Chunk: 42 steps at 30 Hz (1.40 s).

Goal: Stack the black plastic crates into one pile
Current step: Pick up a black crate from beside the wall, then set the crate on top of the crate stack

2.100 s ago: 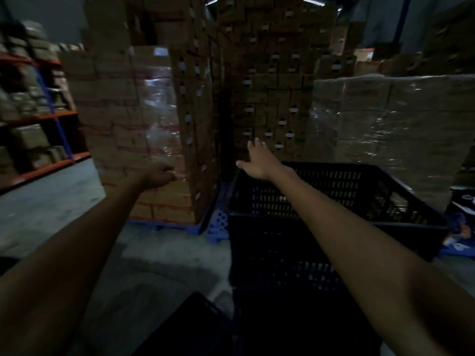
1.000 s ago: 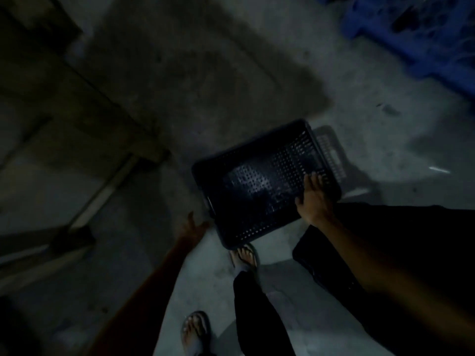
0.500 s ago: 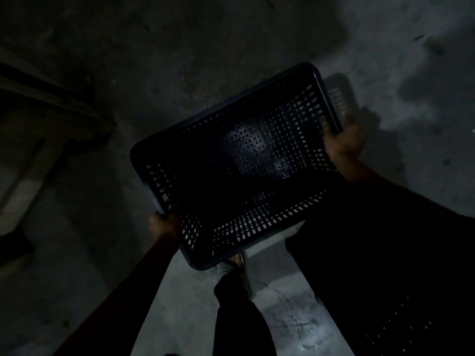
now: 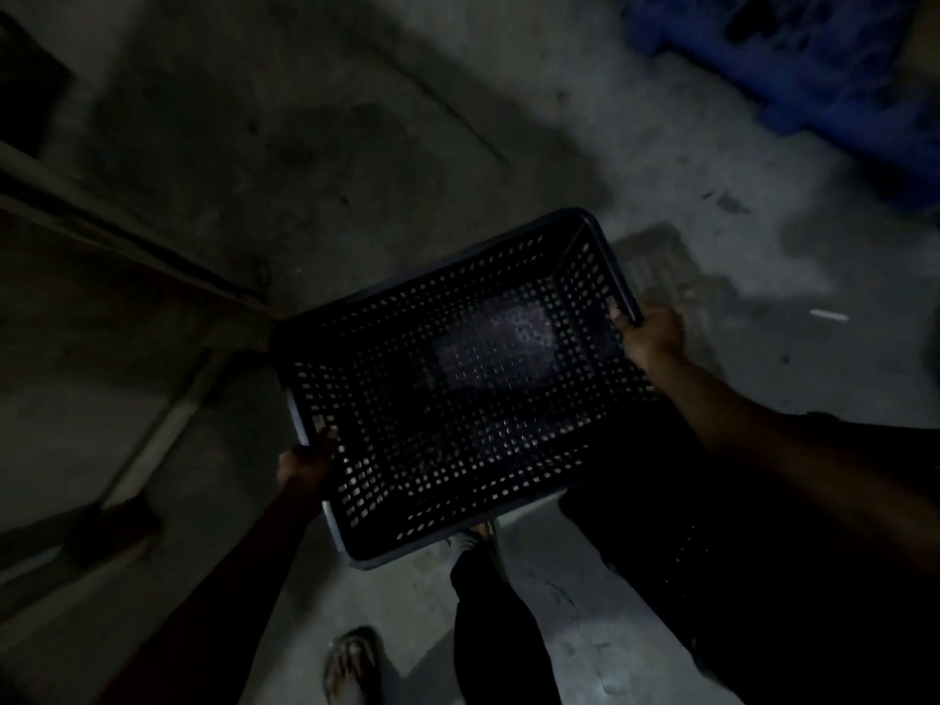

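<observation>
A black perforated plastic crate (image 4: 458,389) hangs above the concrete floor, open side up and tilted toward me. My left hand (image 4: 305,463) grips its near-left rim. My right hand (image 4: 653,333) grips the far-right rim. To the lower right stands a dark pile of black crates (image 4: 763,552), barely readable in the gloom; the held crate's right edge overlaps it.
A blue pallet (image 4: 814,63) lies at the top right. A wooden pallet or beams (image 4: 127,307) run along the left. My legs and sandalled feet (image 4: 351,664) stand on the grey concrete floor (image 4: 559,119) below the crate.
Two seconds ago I faced stacked boxes with both hands free. Since then I looked down and both hands took the crate off the floor; in the last half second it shifted slightly right.
</observation>
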{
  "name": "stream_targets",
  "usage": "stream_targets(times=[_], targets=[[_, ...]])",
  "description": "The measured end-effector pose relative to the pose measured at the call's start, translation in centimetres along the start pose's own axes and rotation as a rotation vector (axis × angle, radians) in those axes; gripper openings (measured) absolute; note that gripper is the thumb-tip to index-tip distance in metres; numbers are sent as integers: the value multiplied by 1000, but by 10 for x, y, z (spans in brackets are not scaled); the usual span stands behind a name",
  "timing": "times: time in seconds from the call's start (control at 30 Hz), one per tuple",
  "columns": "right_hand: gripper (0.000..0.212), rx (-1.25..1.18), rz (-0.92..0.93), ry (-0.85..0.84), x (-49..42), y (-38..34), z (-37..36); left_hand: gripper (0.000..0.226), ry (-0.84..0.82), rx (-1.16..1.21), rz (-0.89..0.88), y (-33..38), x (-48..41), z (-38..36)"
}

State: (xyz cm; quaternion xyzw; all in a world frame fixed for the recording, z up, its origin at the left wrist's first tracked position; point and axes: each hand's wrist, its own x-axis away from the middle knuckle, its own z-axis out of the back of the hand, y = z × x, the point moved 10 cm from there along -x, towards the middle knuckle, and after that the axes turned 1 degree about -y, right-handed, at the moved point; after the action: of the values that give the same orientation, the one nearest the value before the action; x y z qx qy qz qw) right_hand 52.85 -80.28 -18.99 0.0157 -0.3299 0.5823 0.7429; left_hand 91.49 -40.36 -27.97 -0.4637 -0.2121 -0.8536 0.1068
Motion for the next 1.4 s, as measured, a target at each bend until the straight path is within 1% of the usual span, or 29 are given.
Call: stream_targets(times=[0.07, 0.13, 0.2, 0.27, 0.33, 0.43, 0.5, 0.57, 0.63, 0.67, 0.7, 0.73, 0.8, 0.87, 0.93, 1.0, 1.07, 1.13, 1.2, 1.3, 1.4], targets=[[36, -7, 4, 30, 29, -31, 45, 67, -28, 33, -36, 15, 33, 20], [36, -26, 18, 77, 76, -72, 113, 58, -68, 127, -98, 45, 94, 48], [36, -59, 55, 167, 119, -109, 186, 54, -138, 196, -171, 77, 142, 69], [36, -49, 89, 250, 165, -141, 257, 53, -166, 208, -258, 115, 187, 92], [39, -52, 134, 346, 219, -173, 328, 52, -195, 263, -361, 159, 240, 121], [37, -144, 209, 511, 320, -207, 445, 48, -223, 347, -587, 237, 352, 184], [35, -196, 255, 643, 386, -221, 514, 54, -221, 365, -710, 283, 414, 228], [34, -276, 300, 752, 451, -228, 574, 72, -214, 364, -819, 328, 470, 270], [33, -385, 367, 842, 514, -229, 629, 87, -199, 379, -1000, 385, 508, 309], [34, -447, 420, 894, 554, -230, 665, 91, -158, 401, -1074, 409, 556, 342], [36, -498, 462, 926, 579, -228, 684, 93, -116, 413, -1137, 425, 588, 365], [37, -551, 495, 971, 617, -220, 714, 94, -87, 430, -1232, 433, 650, 395], [36, -627, 541, 1032, 671, -204, 757, 86, -39, 415, -1386, 425, 762, 434], [31, -688, 582, 1103, 711, -189, 792, 68, 37, 390, -1548, 399, 865, 465], [29, -743, 576, 1165, 756, -159, 825, 60, 118, 398, -1667, 374, 952, 488], [29, -752, 553, 1247, 793, -127, 856, 61, 175, 385, -1739, 362, 1011, 494], [32, -746, 537, 1316, 825, -92, 880, 69, 197, 377, -1809, 350, 1058, 489], [33, -730, 517, 1380, 854, -49, 905, 71, 188, 379, -1829, 336, 1097, 472], [35, -696, 491, 1422, 873, -10, 926, 65, 166, 374, -1860, 317, 1133, 449], [37, -638, 444, 1405, 894, 47, 952, 52, 121, 345, -1890, 285, 1184, 406], [38, -593, 365, 1373, 915, 111, 975, 27, -81, 244, -1904, 265, 1225, 343]])
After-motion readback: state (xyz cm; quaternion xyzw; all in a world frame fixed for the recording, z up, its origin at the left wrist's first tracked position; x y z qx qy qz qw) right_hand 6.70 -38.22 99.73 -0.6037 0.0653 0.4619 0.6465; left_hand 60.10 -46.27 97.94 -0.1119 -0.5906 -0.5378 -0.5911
